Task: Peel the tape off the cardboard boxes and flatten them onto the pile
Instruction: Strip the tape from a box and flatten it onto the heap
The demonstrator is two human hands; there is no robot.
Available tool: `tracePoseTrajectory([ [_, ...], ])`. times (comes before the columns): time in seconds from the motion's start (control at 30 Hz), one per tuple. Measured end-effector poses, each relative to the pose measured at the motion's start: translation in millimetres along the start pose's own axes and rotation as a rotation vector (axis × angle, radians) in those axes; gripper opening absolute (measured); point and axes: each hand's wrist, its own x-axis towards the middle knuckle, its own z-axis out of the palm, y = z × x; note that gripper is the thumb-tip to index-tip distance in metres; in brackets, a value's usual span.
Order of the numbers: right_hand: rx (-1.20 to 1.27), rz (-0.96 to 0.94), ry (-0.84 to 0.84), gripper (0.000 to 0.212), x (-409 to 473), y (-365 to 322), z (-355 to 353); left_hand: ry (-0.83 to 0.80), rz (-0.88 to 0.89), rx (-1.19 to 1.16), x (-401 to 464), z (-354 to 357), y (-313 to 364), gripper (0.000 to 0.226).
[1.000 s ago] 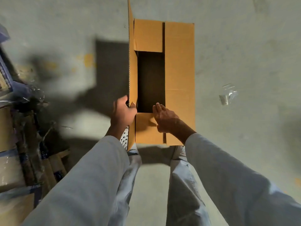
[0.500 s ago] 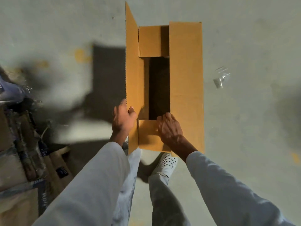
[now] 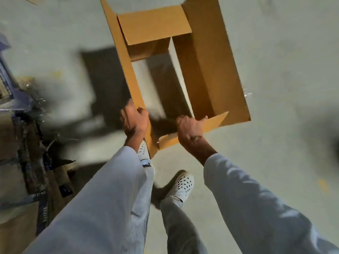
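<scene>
Now both sets of fingers curled tight on cardboard. Left hand (image 3: 134, 121) gripping the near end of the long left flap (image 3: 121, 57), fingers wrapped over its edge. Right hand (image 3: 189, 128) clamped on the near short flap (image 3: 211, 125), thumb on the upper side, fingers tucked behind and out of sight. Held between the two hands, the cardboard box (image 3: 216, 57), tilted and raised off the concrete floor (image 3: 286, 52), open at both ends so that pale floor shows straight through its middle. Far short flap (image 3: 154, 24) folded inward over the opening; right-hand wall and flap running long and flat toward the far edge of the view. Dark shadow (image 3: 104, 77) of the box thrown on the floor to the left. Scrap of clear tape (image 3: 247, 94) glinting just beside the box's right corner, contact unclear. Pale sleeves (image 3: 256, 202) reaching in from below, light trousers under them, one white perforated shoe (image 3: 183, 184) planted on the floor, a second partly hidden behind the left forearm. At far left, blurred, the pile (image 3: 23, 162) of flattened brown boxes with dark blue tape strips.
</scene>
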Motion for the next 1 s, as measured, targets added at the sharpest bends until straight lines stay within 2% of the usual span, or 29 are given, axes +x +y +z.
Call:
tracePoseTrajectory([
  [0.1,0.02,-0.045,0.121,0.034,-9.3,30.5,16.6,0.058,-0.026,-0.084,18.9,-10.5,8.6,0.033],
  [0.17,0.108,-0.105,0.143,0.042,-9.9,52.0,31.6,0.064,-0.085,-0.128,33.6,-17.5,2.8,0.028],
  [0.23,0.1,-0.23,-0.032,0.057,-12.7,65.4,42.7,0.03,-0.09,-0.144,44.4,-21.0,-9.6,0.027],
  [0.3,0.076,-0.336,-0.349,0.073,-14.4,67.8,47.2,-0.008,-0.067,-0.154,52.1,-22.0,-17.5,0.026],
  [0.33,0.109,-0.342,-0.505,0.079,-13.3,66.0,45.7,-0.019,-0.069,-0.159,56.8,-22.7,-21.0,0.027],
  [0.37,0.14,-0.321,-0.586,0.085,-9.7,64.9,44.1,-0.024,-0.085,-0.159,61.7,-23.6,-24.1,0.028],
  [0.4,0.164,-0.296,-0.549,0.091,-3.3,63.2,39.9,-0.018,-0.099,-0.148,67.1,-24.5,-26.9,0.029],
  [0.47,0.259,-0.186,-0.295,0.103,20.2,58.5,27.9,-0.009,-0.122,-0.077,77.5,-26.2,-34.4,0.032],
  [0.53,0.407,-0.006,-0.088,0.11,50.7,52.1,12.9,0.017,-0.117,0.089,84.1,-29.6,-39.0,0.047],
  [0.57,0.429,0.08,-0.043,0.112,67.5,49.1,7.6,0.049,-0.124,0.155,87.9,-30.5,-41.1,0.063],
  [0.63,0.317,0.167,-0.048,0.119,91.0,45.9,7.7,0.121,-0.133,0.221,102.0,-35.3,-43.7,0.101],
  [0.7,0.282,0.217,-0.091,0.122,99.9,43.8,13.5,0.149,0.041,0.482,127.3,-42.5,-53.7,0.123],
  [0.77,0.362,0.256,-0.092,0.122,99.4,41.6,25.5,0.055,0.322,0.82,156.2,-53.5,-56.1,0.124],
  [0.83,0.431,0.317,-0.023,0.127,94.0,35.7,43.4,-0.091,0.569,1.02,186.5,-57.0,-41.9,0.116],
  [0.93,0.534,0.513,0.055,0.137,88.4,20.0,60.9,-0.325,0.685,1.201,222.5,-42.4,-13.2,0.099],
  [1.0,0.558,0.641,0.063,0.138,92.4,9.1,67.8,-0.427,0.682,1.237,242.9,-24.5,2.0,0.091],
])
